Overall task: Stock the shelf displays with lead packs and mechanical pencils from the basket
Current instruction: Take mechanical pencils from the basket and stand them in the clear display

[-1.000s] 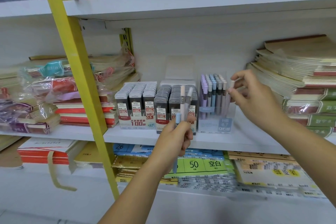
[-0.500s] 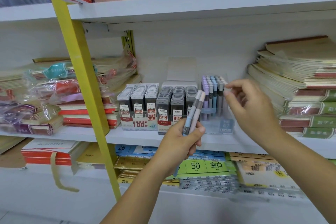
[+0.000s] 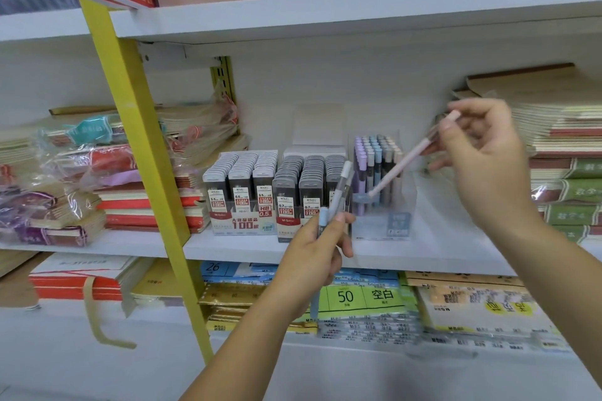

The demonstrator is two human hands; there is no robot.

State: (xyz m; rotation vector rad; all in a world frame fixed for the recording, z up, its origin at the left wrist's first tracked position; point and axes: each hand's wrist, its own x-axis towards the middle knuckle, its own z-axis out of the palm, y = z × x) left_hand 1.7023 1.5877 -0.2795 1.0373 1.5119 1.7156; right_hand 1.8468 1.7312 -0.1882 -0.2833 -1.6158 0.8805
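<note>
Right hand: thumb and fingers pinched one pink pencil near its upper end. The pencil was tilted, tip aimed toward 7 o'clock. The tip lay in front of the clear box of pencils; motion blur kept me from telling whether it touched.

Left hand: at 7 o'clock from the box, fingers curled round a small bunch of pencils. I noted one grey-white and one blue; beyond that the count was unclear. The upper ends leaned toward 1 o'clock, and the blue barrel stuck out below my hand.

The box stood on the white shelf, packed with upright pencils in lilac, blue, grey and cream.

Two lead displays stood side by side at 9 o'clock from the box, with packs in tight rows.

Notebooks were stacked at 3 o'clock from the box, behind my right hand.

A yellow upright slanted across the view at 9 o'clock from the lead displays.
</note>
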